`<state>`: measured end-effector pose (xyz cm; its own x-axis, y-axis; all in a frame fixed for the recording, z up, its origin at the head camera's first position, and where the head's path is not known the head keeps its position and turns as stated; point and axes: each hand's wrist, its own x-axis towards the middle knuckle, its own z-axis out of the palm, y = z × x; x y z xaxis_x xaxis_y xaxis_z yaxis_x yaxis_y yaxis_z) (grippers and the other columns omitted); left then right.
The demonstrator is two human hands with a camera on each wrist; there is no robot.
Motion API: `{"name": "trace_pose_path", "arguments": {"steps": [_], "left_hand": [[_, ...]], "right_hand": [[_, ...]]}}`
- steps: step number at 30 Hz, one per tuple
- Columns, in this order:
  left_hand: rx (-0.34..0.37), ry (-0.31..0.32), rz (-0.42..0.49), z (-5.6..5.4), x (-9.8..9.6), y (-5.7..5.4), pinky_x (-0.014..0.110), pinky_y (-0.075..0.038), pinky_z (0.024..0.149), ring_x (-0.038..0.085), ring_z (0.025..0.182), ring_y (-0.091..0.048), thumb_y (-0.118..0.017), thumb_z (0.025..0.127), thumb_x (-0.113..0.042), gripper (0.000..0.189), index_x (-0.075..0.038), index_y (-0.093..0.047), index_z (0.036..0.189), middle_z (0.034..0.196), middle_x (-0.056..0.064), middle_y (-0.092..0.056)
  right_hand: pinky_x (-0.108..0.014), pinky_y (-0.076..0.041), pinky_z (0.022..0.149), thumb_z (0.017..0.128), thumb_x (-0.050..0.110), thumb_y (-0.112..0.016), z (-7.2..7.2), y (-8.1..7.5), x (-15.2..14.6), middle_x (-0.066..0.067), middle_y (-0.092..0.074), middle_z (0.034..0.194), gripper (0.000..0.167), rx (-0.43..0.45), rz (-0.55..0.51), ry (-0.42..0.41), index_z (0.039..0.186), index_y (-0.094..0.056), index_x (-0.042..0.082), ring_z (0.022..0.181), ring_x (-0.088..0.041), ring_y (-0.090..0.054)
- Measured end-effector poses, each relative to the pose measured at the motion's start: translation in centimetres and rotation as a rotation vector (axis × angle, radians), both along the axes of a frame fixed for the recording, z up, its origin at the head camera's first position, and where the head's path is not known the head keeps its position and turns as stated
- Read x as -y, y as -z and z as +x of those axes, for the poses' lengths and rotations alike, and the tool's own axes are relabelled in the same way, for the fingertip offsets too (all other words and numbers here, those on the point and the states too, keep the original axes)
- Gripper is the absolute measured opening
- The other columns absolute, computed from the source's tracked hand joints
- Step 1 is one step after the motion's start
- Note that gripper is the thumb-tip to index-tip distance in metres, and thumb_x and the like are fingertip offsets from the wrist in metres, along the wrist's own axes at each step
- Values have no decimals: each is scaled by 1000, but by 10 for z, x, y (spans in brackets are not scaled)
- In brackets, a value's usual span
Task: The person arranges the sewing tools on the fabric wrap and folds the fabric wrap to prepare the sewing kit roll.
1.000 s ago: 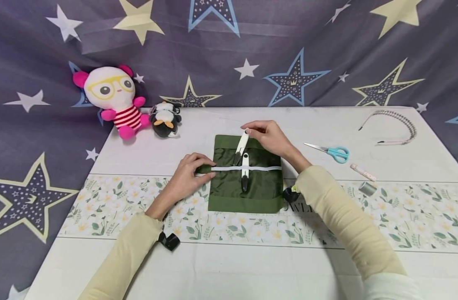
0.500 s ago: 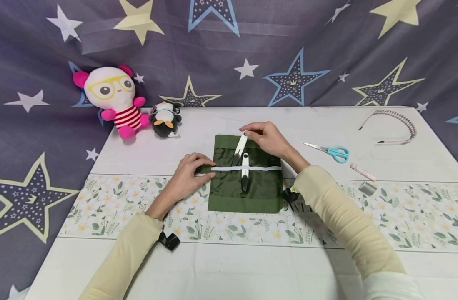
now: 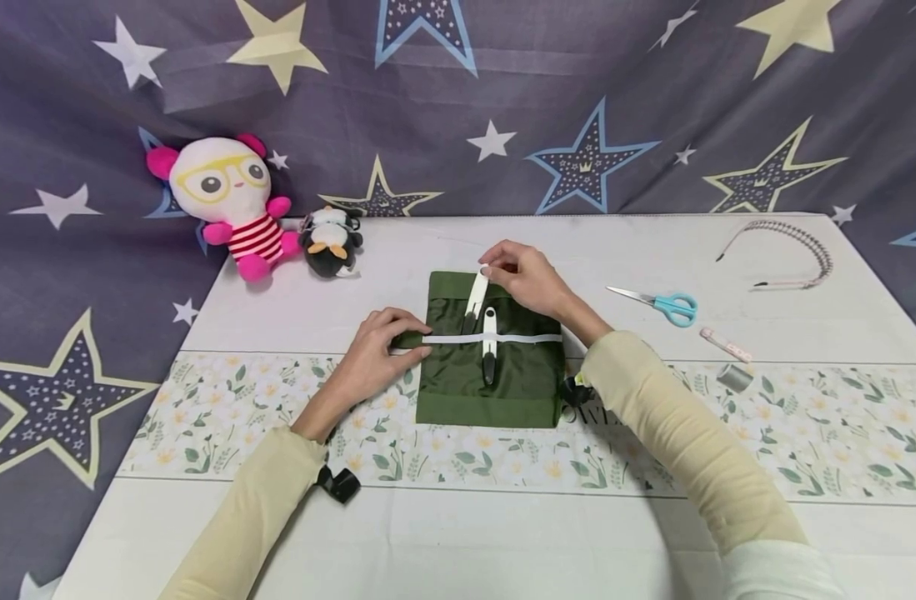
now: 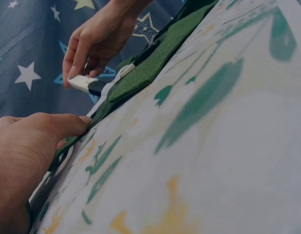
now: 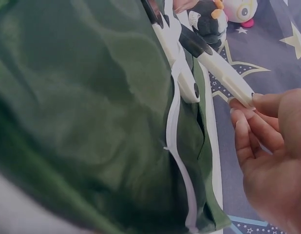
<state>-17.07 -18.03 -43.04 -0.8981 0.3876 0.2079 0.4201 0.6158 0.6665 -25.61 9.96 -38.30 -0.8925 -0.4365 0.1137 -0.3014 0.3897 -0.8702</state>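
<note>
On the table [image 3: 442, 542], one white tool [image 3: 490, 352] lies under the white band [image 3: 536, 338] across the green cloth [image 3: 525, 375]; that part looks done. At its 11 o'clock, the right hand [image 3: 528, 279] pinches the second tool [image 3: 476, 295], dark end beside the band; whether it is tucked under I cannot tell, so this seems unfinished. At the cloth's 9 o'clock, the left hand [image 3: 378, 346] pinches the edge.

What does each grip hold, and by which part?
Right grip: the farther white tool, by its far end. Left grip: the green cloth, by its left edge beside the white band.
</note>
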Motion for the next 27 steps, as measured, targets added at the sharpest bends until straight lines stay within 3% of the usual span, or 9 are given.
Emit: {"name": "trace_pose_path", "arguments": {"steps": [7, 27], "left_hand": [[5, -4, -1, 0, 0, 1, 53, -37, 99, 28, 118, -49, -77, 97, -24, 28, -14, -76, 123, 130, 6, -59], [-9, -10, -8, -1, 0, 1, 53, -37, 100, 29, 118, -50, -77, 97, -24, 27, -14, -76, 121, 129, 7, -60]], "right_hand": [[-40, -51, 85, 107, 12, -60, 0, 2, 1, -16, -69, 111, 23, 3, 25, -15, 122, -66, -4, 99, -30, -65], [-37, -52, 81, 107, 11, -59, 6, 8, 6, -11, -71, 106, 23, -9, 89, -85, 122, -71, -2, 90, -23, -64]]}}
